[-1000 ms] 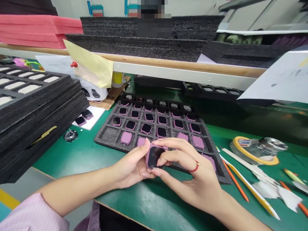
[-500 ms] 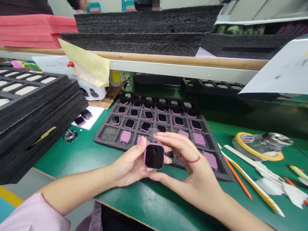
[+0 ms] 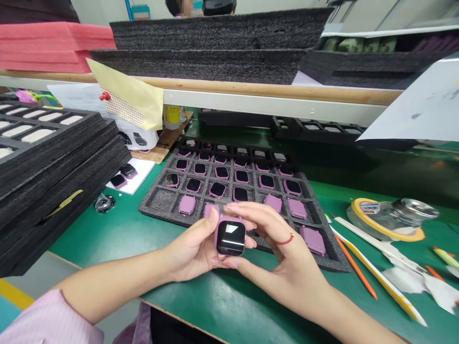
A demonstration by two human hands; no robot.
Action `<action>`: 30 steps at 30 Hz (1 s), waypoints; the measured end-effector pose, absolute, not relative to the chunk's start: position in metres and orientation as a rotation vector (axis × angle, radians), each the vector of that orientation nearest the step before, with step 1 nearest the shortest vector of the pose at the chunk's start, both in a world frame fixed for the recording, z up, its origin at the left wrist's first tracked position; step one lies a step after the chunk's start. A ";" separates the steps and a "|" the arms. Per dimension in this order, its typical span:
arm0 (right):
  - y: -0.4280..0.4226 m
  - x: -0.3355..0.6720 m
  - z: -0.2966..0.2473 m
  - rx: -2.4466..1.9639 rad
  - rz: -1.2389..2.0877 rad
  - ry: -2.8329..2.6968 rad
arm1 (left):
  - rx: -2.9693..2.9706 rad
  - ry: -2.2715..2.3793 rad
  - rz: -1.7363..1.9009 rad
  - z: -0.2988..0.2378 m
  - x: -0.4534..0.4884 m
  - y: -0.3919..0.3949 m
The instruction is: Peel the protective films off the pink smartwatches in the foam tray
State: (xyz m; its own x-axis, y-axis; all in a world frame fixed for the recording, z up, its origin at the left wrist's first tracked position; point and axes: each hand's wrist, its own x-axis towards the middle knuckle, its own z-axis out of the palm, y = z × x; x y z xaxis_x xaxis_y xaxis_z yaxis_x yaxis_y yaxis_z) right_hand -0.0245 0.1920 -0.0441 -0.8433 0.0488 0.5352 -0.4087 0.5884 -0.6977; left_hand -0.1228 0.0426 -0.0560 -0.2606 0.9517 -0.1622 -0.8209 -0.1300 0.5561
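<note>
A pink smartwatch body with a black glossy screen (image 3: 230, 238) sits between my hands above the front of the tray. My left hand (image 3: 193, 251) grips its left side, thumb raised along the edge. My right hand (image 3: 283, 255), with a red thread ring, pinches it from the top and bottom edges. Behind them lies a dark grey foam tray (image 3: 158, 203) holding rows of pink watches, most with screens up. Nearest my hands, several watches lie screen down, such as a pink watch back (image 3: 187, 204). My fingers hide part of the front row.
Stacked black foam trays (image 3: 53, 162) rise at the left, beside a white sheet (image 3: 141, 176) with two watches. On the green mat (image 3: 201, 306) at the right lie a tape roll (image 3: 387, 220) and orange-and-yellow sticks (image 3: 373, 272). A shelf (image 3: 272, 105) runs behind, with a person beyond.
The watch has turned more upright and its screen now catches a bright reflection. My right fingers have moved from across its face to its top edge.
</note>
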 end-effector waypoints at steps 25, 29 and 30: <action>0.189 -0.019 -0.034 0.429 0.601 -2.341 | 0.425 0.867 1.752 -0.058 -0.118 0.046; 0.185 -0.022 -0.038 0.345 0.901 -2.368 | 0.406 0.943 1.732 -0.061 -0.117 0.045; 0.185 -0.022 -0.037 0.340 0.938 -2.361 | 0.367 0.929 1.722 -0.061 -0.118 0.045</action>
State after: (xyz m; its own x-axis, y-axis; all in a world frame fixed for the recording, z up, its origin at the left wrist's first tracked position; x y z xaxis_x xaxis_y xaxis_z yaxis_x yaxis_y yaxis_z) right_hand -0.0223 0.1851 -0.0374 -0.8052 -0.0246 0.5925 -0.4244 0.7217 -0.5469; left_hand -0.1180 0.0452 -0.0607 -0.3594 0.9112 -0.2013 -0.6688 -0.1010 0.7366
